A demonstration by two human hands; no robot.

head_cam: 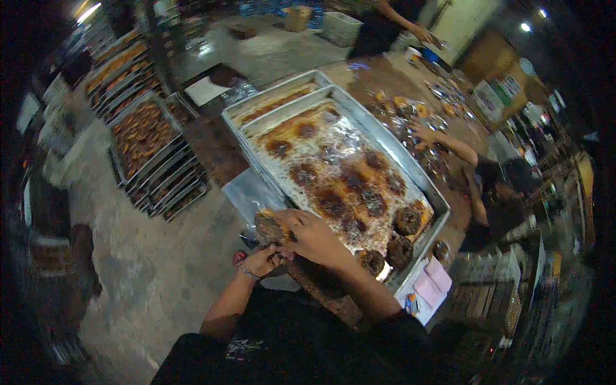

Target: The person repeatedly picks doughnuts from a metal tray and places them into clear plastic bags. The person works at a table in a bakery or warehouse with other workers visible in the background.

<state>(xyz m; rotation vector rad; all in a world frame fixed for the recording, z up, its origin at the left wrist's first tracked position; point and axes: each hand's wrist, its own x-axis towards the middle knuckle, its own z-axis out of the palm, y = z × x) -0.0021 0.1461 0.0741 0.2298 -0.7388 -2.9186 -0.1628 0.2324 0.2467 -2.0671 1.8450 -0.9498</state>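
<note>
Between my two hands is a chocolate-topped donut (269,227) in a clear plastic bag. My right hand (310,236) grips it from the right, over the near left edge of the metal tray. Just below it, my left hand (262,262), with a bracelet at the wrist, pinches the lower end of the bag. A stack of flat clear plastic bags (250,192) lies beyond my hands, against the tray's side. The large metal tray (409,166) has a greasy, chocolate-stained bottom. Chocolate donuts (399,251) sit in its near right corner.
Racked trays of baked pieces (144,130) stand on the left. Across the table, a co-worker's hand (428,134) touches bagged donuts (409,107). Another person's hand (423,34) shows at the far end. Pink paper (433,281) and a lighter (410,304) lie by the near corner.
</note>
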